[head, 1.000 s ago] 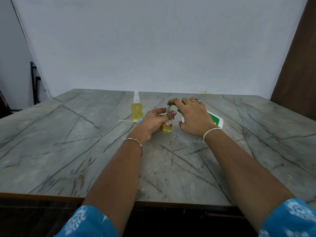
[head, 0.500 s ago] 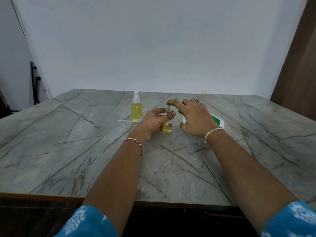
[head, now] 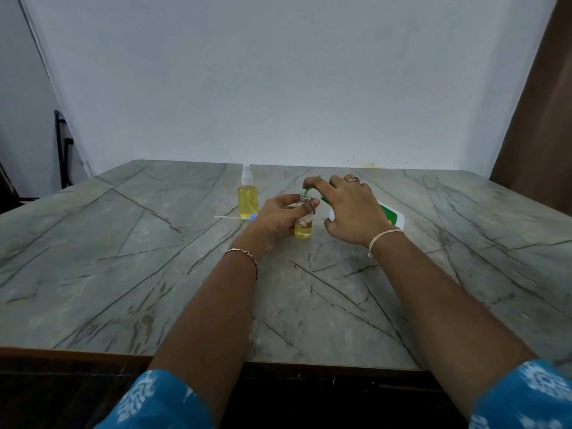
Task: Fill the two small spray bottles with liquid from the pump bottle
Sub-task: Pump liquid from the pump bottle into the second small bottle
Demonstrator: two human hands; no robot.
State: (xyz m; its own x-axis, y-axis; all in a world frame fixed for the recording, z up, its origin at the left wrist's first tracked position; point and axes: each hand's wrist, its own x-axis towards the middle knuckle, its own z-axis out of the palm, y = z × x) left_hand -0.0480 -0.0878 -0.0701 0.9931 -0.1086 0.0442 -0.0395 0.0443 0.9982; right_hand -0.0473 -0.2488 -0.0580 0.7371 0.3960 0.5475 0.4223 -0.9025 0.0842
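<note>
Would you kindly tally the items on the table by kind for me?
Small spray bottles: 2 (capped bottle, open bottle)
Pump bottle: 1
Loose white tube with a blue end: 1
Total: 4

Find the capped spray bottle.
Head view, centre-left: the capped spray bottle stands on the table, just left of the left hand holding the open bottle.

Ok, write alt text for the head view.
The left hand holds a small open bottle of yellow liquid on a marble table while the right hand grips a white-and-green pump bottle, nozzle over its mouth. A filled, capped spray bottle stands to the left.
</note>
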